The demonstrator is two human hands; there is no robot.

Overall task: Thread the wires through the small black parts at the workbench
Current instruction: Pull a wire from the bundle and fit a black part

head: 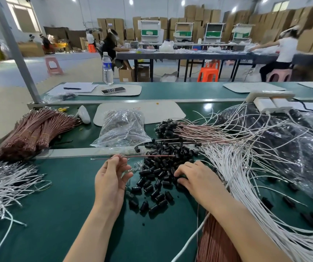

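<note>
Green matting covers the bench under your forearms, and a copper-coloured bundle lies beneath your right one. Your left hand pinches a thin reddish wire between thumb and forefinger, and the wire runs level across the far part of the loose pile of small black parts. Your right hand rests on the pile's right side with fingers curled down among the parts; whether they grip one you cannot tell. Beside that hand white wires fan out, and a second white heap lies at your left. Farther back sit a clear plastic bag, tied brown wire bundles and pinkish wires tipped with black parts. Beyond, a water bottle stands by a phone.
</note>
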